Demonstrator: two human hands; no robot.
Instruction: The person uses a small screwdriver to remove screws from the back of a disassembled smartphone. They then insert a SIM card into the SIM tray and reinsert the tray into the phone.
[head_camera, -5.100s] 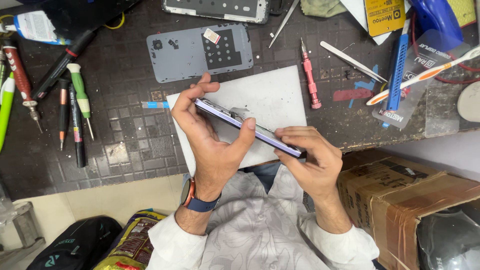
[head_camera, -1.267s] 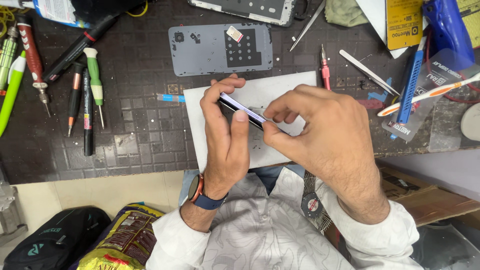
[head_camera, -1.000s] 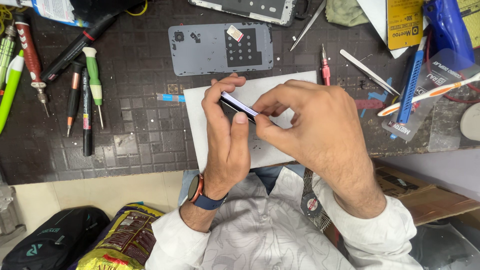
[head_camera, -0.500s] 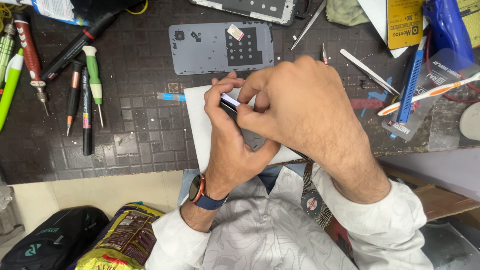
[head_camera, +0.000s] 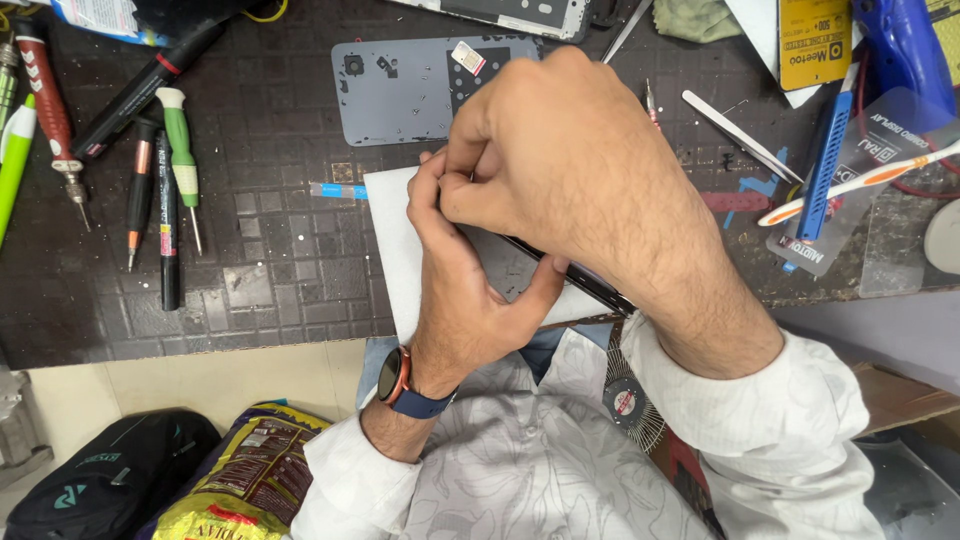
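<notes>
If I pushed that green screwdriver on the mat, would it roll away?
Probably a little. The green screwdriver has a rounded handle and lies loose on the dark mat, so a sideways push would likely roll it. It looks stiff and light. The black tool right beside it would probably stop it soon.

Slim dark phone (head_camera: 575, 275), held edge-on and tilted, lower end toward the person's chest, mostly hidden behind both hands, above a white sheet (head_camera: 400, 260) on the dark gridded mat (head_camera: 270, 270)
</notes>
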